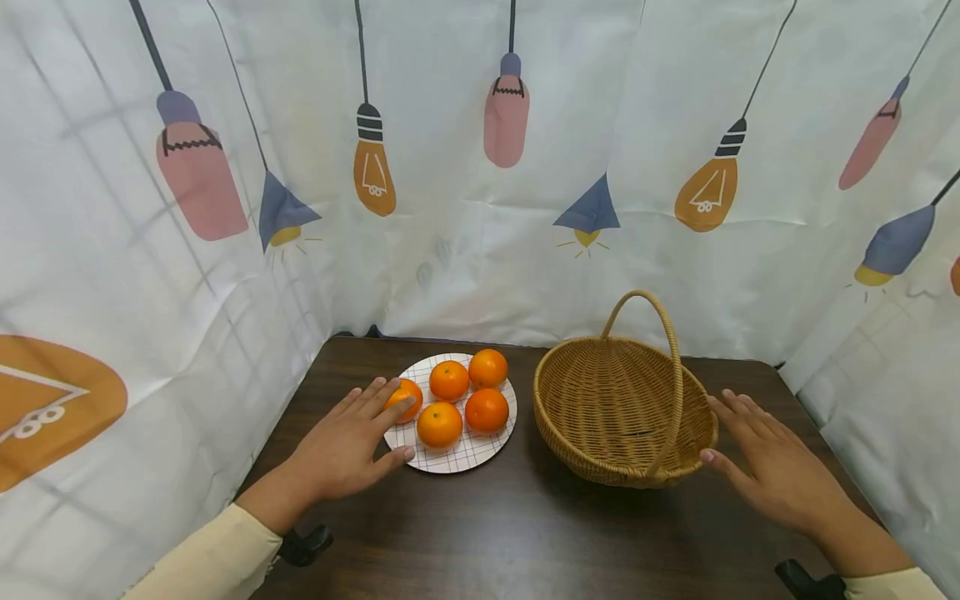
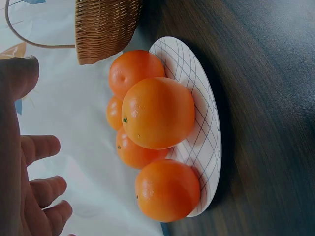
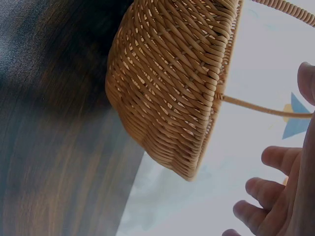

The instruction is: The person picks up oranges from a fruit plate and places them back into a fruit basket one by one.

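Several oranges (image 1: pixel 439 426) with smooth, shiny skin sit on a round white plate (image 1: pixel 472 457) with a dark grid pattern. My left hand (image 1: pixel 348 446) is held over the plate's left side, fingers extended and holding nothing; it overlaps the leftmost orange in the head view. In the left wrist view its fingers (image 2: pixel 47 191) hang apart from the oranges (image 2: pixel 158 113). To the right of the plate stands a wicker basket (image 1: pixel 600 408) with an arched handle, nothing inside. My right hand (image 1: pixel 783 467) is spread beside the basket's right rim, holding nothing, with its fingers (image 3: pixel 266 194) apart from the weave.
The dark wooden table (image 1: pixel 480 533) reaches back to a white curtain (image 1: pixel 450 275) printed with lamps and bulbs, which also hangs along both sides. The basket's handle (image 1: pixel 667 333) rises well above its rim.
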Motion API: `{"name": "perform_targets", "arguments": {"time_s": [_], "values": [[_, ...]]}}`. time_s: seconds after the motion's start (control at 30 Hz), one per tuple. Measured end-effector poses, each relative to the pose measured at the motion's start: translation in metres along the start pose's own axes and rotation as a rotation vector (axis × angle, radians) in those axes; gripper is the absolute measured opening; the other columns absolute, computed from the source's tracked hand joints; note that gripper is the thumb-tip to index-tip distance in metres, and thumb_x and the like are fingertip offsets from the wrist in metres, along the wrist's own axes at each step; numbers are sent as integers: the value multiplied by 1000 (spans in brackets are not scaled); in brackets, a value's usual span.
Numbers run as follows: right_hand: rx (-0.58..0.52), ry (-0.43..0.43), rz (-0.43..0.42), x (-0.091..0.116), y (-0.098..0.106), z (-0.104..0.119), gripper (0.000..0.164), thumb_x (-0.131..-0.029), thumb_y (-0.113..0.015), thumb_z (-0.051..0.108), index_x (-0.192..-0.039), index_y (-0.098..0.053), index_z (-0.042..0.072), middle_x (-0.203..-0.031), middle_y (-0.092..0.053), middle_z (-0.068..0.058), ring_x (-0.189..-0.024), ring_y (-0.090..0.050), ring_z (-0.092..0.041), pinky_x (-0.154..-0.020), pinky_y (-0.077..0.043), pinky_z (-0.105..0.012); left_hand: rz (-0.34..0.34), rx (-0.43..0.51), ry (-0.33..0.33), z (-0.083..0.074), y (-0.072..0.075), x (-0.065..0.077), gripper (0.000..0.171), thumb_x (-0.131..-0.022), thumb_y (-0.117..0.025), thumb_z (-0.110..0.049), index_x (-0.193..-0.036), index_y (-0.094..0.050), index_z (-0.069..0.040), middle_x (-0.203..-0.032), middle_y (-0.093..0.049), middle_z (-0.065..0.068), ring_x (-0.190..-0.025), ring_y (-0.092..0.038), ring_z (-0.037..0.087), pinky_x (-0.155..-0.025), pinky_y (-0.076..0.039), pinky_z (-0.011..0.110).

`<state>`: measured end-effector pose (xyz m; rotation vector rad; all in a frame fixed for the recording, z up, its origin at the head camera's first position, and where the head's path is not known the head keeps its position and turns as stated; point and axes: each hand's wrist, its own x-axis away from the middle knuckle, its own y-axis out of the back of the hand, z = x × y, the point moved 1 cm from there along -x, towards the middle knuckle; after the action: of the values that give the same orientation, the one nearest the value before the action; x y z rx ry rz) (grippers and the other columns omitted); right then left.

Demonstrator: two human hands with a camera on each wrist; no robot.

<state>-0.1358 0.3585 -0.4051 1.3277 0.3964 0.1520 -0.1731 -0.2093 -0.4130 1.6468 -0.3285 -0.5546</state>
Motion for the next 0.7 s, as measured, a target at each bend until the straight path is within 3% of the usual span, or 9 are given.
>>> {"name": "perform_targets", "arguments": {"time_s": [0.43, 0.7], "values": [[-41, -50, 43, 0, 0, -2, 73, -105, -57, 43, -160, -30, 3, -161, -28, -29, -145, -26, -53, -113, -19, -68, -15, 38, 15, 2, -5, 1, 74, -98, -61, -56, -150, -50, -6, -159, -39, 18, -147, -34, 41, -116, -29, 59], [-29, -76, 49, -1, -7, -5, 76, -104, -56, 47, -157, -32, -3, -154, -35, -34, -132, -38, -59, -98, -32, -74, -31, 33, 32, 0, -14, -4, 68, -96, -67, -51, -144, -55, -5, -145, -54, 17, -133, -51, 39, -106, -42, 60]]}}
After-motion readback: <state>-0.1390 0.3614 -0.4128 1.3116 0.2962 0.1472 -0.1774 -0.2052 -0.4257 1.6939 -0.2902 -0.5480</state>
